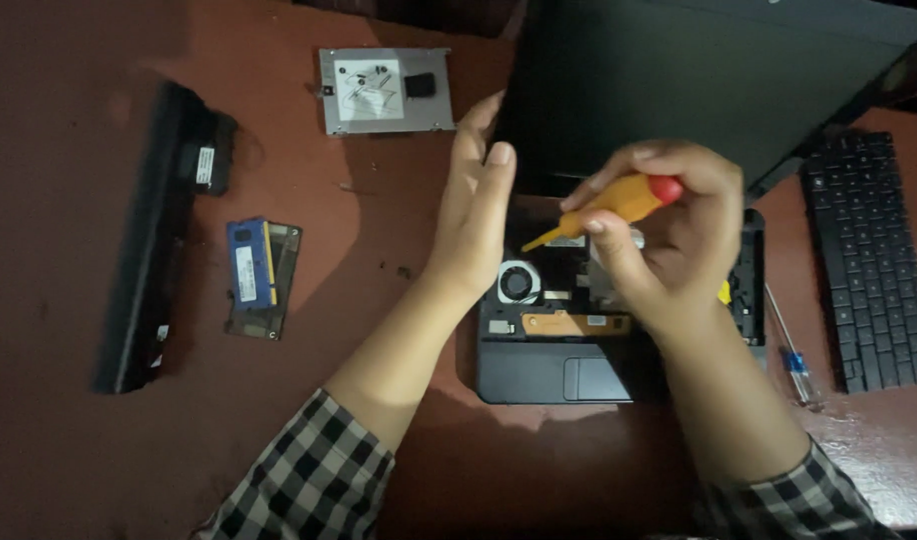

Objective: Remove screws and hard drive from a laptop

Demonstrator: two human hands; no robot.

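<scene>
Reddish-brown table (69, 60) fills the frame.

Laptop (539, 375), centre to upper right: lid (679, 80) tilted up and back, base opened, keyboard deck stripped. Inside the base shell: round fan (519, 281) centre-left, orange-brown strip board (569, 322) just below it, touchpad area at the bottom edge. Further contents hidden under the right hand.

Loose keyboard (869, 255) lies flat at the right edge, apart from the base.

Long black battery (144, 240) at far left, long axis running top to bottom.

Silver drive caddy (384, 90), upper centre-left, flat, sticker up.

Blue memory module (249, 262) rests on a small dark tray or cover (274, 285), left of centre.

Left hand (474, 210): fingers extended and held together, flat against the lid's left edge near the hinge. Bracing, not pinching anything.

Right hand (669, 235): fingers wrapped tight round the orange-handled screwdriver (604, 208), red cap under the index finger. Tool axis slants from upper right down to lower left; tip sits over the base interior just above and right of the fan. Can't tell whether the tip is seated in a screw. Right hand is the nearer one to that spot; left is just beside it.

Second, thin screwdriver (787, 335) with a blue handle lies between base and keyboard, lower right, untouched.
</scene>
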